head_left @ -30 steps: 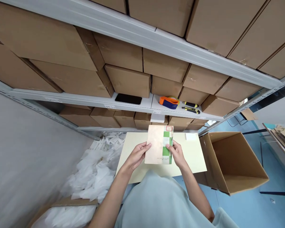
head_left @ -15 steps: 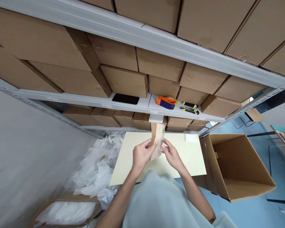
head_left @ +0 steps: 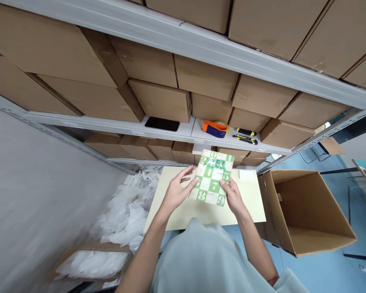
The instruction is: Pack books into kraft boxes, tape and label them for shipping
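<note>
A thin paperback book [head_left: 214, 179], its cover checked green and white with large digits and blue Chinese lettering, faces me upright and slightly tilted above the table. My right hand [head_left: 232, 195] grips its right edge, thumb on the cover and the other fingers behind it. At the left edge is my left hand [head_left: 179, 188]; its thumb tip touches the cover while its fingers are stretched apart, not wrapped round the book. Beneath both hands lies a pale yellow tabletop [head_left: 247, 203].
Shelves of cardboard boxes [head_left: 160, 97] rise ahead. On the middle shelf lie a black phone [head_left: 162, 123], an orange and blue tape dispenser [head_left: 215, 129] and box cutters [head_left: 245, 139]. A large open carton [head_left: 311, 203] stands right; white wrapping [head_left: 125, 215] is heaped left. A small white block [head_left: 246, 174] sits on the table.
The book has turned from edge-on to showing its front cover to me. My right hand now grips its right edge; my left hand has loosened, its fingers spreading.
</note>
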### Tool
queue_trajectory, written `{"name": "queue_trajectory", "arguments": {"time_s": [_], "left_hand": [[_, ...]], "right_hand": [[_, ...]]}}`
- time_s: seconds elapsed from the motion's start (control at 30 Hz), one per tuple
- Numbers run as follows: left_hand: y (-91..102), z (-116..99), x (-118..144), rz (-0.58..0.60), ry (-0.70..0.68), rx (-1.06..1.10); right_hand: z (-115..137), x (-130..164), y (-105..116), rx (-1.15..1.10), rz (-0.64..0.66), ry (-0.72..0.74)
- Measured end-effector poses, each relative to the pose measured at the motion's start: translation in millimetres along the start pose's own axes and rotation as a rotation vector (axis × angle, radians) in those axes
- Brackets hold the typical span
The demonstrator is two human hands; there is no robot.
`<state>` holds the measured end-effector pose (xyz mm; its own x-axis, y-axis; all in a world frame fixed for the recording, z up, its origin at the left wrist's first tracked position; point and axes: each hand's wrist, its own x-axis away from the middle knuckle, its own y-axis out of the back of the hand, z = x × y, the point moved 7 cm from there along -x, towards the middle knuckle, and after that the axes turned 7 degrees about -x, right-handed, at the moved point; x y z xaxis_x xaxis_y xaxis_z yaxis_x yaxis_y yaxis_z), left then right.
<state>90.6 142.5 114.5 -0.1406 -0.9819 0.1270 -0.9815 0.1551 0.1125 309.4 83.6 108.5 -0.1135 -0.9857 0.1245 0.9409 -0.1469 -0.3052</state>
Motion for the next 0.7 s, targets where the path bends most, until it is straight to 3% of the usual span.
{"name": "queue_trajectory", "arguments": {"time_s": [0.1, 0.17, 0.33, 0.5, 0.6, 0.7], "left_hand": [[-9.1, 16.9, 2.1, 0.26, 0.161, 0.157], [-13.2, 25.0, 8.6, 0.314, 0.213, 0.208], [-8.4, 35.1, 13.8, 0.143, 0.195, 0.222], [-1.8, 29.9, 9.2, -0.09, 0.092, 0.105], [-4.3, 21.4, 15.0, -0.219, 0.019, -0.11], [-16.5, 9.3, 28.6, -0.249, -0.093, -0.313]], "right_hand": [[1.0, 5.2, -4.1, 0.04, 0.044, -0.034], [-1.6, 6.8, -7.2, 0.054, 0.061, -0.043], [-15.2, -2.8, -4.4, 0.042, 0.047, -0.069], [-17.5, -17.9, 11.5, 0.141, -0.169, 0.065], [-23.3, -15.7, -13.7, 0.158, -0.09, 0.061], [-25.1, -5.4, -48.5, 0.182, -0.009, 0.074]]}}
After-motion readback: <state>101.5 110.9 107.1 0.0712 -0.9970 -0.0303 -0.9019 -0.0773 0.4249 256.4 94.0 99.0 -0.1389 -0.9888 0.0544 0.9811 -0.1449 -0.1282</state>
